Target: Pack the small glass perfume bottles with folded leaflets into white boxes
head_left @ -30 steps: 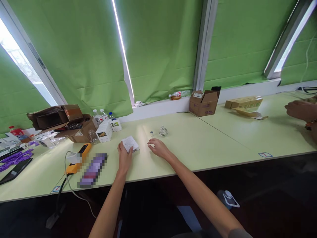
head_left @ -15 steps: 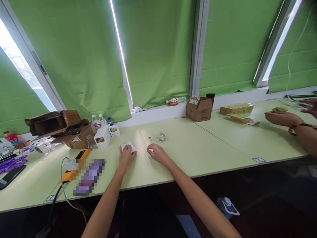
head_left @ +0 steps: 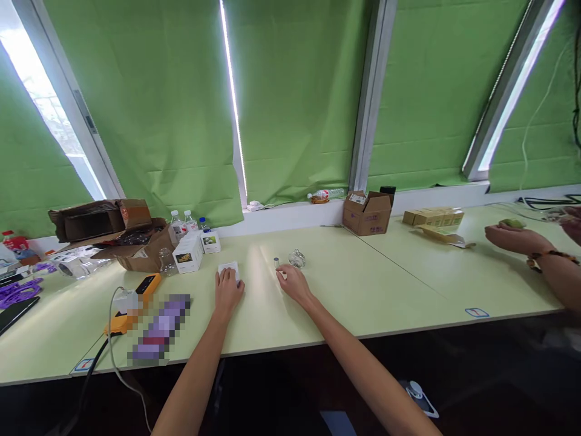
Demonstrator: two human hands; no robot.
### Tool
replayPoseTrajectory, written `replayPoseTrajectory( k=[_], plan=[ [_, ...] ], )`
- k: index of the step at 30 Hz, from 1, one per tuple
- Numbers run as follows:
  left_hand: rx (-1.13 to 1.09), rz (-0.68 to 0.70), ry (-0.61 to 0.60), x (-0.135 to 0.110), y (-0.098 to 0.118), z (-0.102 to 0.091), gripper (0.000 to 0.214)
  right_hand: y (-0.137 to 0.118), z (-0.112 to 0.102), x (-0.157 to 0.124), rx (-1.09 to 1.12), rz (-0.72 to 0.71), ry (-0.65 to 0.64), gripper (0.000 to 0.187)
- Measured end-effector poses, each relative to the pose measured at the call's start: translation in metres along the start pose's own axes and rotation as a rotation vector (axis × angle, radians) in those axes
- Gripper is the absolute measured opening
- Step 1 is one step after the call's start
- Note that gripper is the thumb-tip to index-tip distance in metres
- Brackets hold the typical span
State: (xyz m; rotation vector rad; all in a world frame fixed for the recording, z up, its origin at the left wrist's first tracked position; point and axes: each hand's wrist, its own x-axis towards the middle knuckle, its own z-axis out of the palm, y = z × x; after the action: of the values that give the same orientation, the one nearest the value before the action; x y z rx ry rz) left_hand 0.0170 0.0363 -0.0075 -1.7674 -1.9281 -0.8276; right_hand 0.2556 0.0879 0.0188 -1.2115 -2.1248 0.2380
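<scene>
Left hand [head_left: 229, 293] flat on white box [head_left: 228, 266], contents hidden; right [head_left: 292, 283] loosely curled beside cylinder [head_left: 276, 262].

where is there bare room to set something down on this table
The widest bare tabletop lies right of the clear object, between the open carton and the near edge. A narrower strip runs between the left hand and right hand. Crowded: the left side, with white boxes, cardboard boxes and an orange device.
</scene>
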Motion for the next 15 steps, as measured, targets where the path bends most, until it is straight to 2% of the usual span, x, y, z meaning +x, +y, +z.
replayPoseTrajectory(
  k=[3, 6, 8, 12, 15],
  plan=[
    [-0.014, 0.034, 0.043, 0.000, 0.002, -0.002, 0.039, 0.001, -0.003, 0.021, -0.100, 0.032, -0.028, 0.036],
    [-0.056, 0.081, 0.072, -0.002, 0.008, -0.008, 0.036, -0.003, -0.003, 0.041, -0.189, 0.027, -0.106, 0.042],
    [-0.096, 0.107, 0.071, -0.004, 0.012, -0.012, 0.031, -0.005, 0.003, 0.049, -0.240, 0.017, -0.126, 0.038],
    [-0.142, 0.107, 0.047, -0.005, 0.012, -0.016, 0.026, -0.006, 0.019, 0.054, -0.254, -0.009, -0.082, 0.021],
    [-0.159, 0.074, 0.038, -0.005, 0.009, -0.016, 0.025, -0.001, 0.026, 0.053, -0.240, -0.024, -0.082, 0.019]
  ],
)
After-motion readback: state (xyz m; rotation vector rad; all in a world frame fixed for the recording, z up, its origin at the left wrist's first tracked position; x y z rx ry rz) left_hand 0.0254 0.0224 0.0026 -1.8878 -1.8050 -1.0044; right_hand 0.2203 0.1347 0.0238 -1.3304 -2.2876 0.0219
